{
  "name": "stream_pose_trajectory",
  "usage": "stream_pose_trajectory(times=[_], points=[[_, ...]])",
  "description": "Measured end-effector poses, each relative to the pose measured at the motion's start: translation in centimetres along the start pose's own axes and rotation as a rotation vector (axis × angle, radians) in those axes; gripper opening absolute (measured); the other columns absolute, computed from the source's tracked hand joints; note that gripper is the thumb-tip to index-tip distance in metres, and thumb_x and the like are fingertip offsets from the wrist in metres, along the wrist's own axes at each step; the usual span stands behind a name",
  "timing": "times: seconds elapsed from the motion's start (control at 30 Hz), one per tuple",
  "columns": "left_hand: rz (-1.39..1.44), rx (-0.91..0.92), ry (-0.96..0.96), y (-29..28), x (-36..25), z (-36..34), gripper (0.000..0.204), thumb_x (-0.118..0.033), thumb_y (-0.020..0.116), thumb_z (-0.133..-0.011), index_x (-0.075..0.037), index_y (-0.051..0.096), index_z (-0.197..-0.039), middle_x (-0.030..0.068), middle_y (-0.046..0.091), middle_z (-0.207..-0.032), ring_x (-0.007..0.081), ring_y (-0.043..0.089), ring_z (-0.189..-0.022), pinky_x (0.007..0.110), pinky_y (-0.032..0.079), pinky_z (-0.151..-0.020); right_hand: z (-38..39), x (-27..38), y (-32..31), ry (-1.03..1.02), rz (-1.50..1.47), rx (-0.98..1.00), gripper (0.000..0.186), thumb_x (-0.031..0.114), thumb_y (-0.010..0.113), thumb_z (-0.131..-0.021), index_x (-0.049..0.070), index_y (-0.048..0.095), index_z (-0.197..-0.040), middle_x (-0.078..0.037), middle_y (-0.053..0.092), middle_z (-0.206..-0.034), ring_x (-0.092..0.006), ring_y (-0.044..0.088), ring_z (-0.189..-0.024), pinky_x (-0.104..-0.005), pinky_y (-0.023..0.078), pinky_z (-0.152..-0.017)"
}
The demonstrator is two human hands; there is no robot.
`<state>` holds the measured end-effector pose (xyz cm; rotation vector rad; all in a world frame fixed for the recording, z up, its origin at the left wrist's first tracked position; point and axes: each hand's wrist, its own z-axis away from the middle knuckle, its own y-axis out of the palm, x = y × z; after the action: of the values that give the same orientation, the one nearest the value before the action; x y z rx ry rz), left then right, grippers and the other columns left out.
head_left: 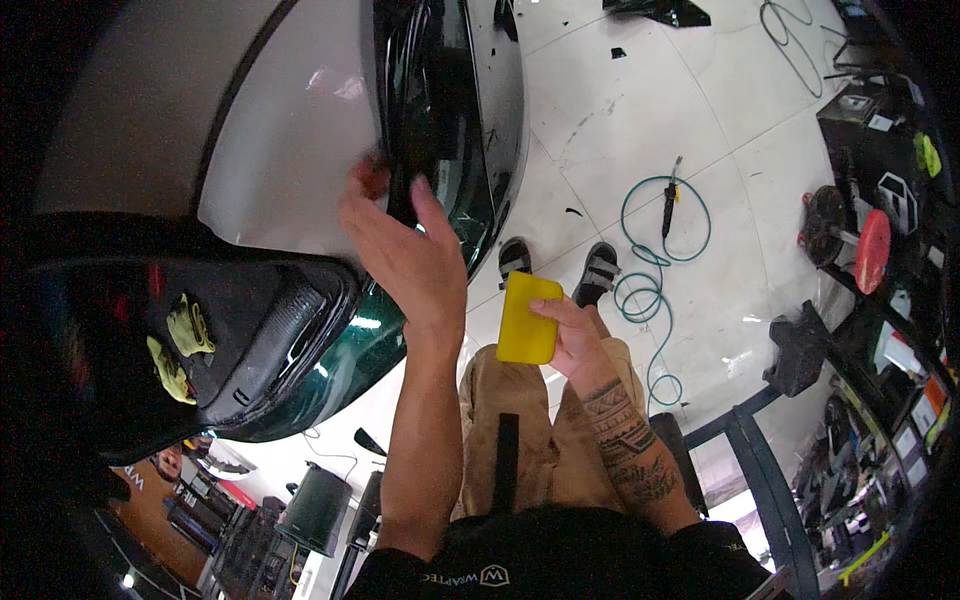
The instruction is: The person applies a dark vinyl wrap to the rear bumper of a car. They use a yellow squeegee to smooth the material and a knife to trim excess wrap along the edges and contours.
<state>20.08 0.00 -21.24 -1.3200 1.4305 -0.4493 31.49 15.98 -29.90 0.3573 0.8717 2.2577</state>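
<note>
My right hand [578, 338] grips a flat yellow squeegee card [528, 318] in front of my knees, thumb on its face. My left hand [410, 240] reaches up to the car at the left. Its thumb and fingers are apart, close to a glossy black strip [430, 110] along the car's edge; whether they touch it is unclear. Some fingertips are blurred and partly hidden. Beside that hand lies a smooth light grey panel [290, 140]. Below it curves the dark green bodywork [345, 375] of the car.
Two yellow-green cloths [190, 327] lie in a dark recess of the car. A teal hose [640, 290] with a black nozzle coils on the white tiled floor [560, 100]. A red-topped stool [872, 250] and a dark metal frame [765, 480] stand right; a dark bin [315, 508] stands lower left.
</note>
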Motion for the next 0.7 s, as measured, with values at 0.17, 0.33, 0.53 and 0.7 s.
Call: stream_pose_trajectory(times=[0.17, 0.33, 0.53, 0.7], points=[[-0.029, -0.111, -0.091, 0.6, -0.6, -1.2, 0.018, -0.008, 0.065, -0.086, 0.001, 0.062, -0.102, 0.0145, 0.059, -0.089, 0.0291, 0.061, -0.079, 0.039, 0.048, -0.071, 0.0, 3.0, 1.0, 0.014, 0.082, 0.044, 0.038, 0.01, 0.062, -0.087, -0.001, 0.051, -0.122, -0.011, 0.062, -0.11, -0.0232, 0.063, -0.1, -0.0368, 0.052, -0.088], [-0.069, -0.073, -0.055, 0.1, -0.3, -1.6, 0.014, -0.007, 0.067, -0.084, 0.002, 0.067, -0.095, 0.0188, 0.067, -0.083, 0.0298, 0.066, -0.068, 0.036, 0.049, -0.063, 0.6, 7.2, 3.9, -0.209, 0.477, 0.031, 0.033, 0.009, 0.06, -0.086, -0.001, 0.053, -0.117, -0.01, 0.063, -0.103, -0.0199, 0.064, -0.093, -0.0348, 0.053, -0.084], [-0.151, 0.234, 0.012, -2.5, 0.4, -4.1, 0.013, -0.008, 0.068, -0.082, 0.004, 0.07, -0.087, 0.0196, 0.068, -0.073, 0.0302, 0.067, -0.064, 0.036, 0.05, -0.064, 0.0, 11.2, 9.1, -0.554, 1.215, 0.037, 0.034, 0.013, 0.061, -0.086, 0.0, 0.054, -0.117, -0.013, 0.064, -0.097, -0.0214, 0.064, -0.087, -0.0318, 0.053, -0.079], [-0.133, 0.314, -0.066, -2.5, 1.4, -4.4, 0.022, -0.021, 0.069, -0.083, 0.0, 0.07, -0.089, 0.0171, 0.067, -0.075, 0.0294, 0.065, -0.065, 0.039, 0.047, -0.063, -2.2, 11.5, 13.7, -1.022, 1.332, 0.09, 0.033, 0.016, 0.061, -0.088, 0.0, 0.054, -0.117, -0.017, 0.065, -0.096, -0.0258, 0.066, -0.081, -0.0347, 0.054, -0.072]])
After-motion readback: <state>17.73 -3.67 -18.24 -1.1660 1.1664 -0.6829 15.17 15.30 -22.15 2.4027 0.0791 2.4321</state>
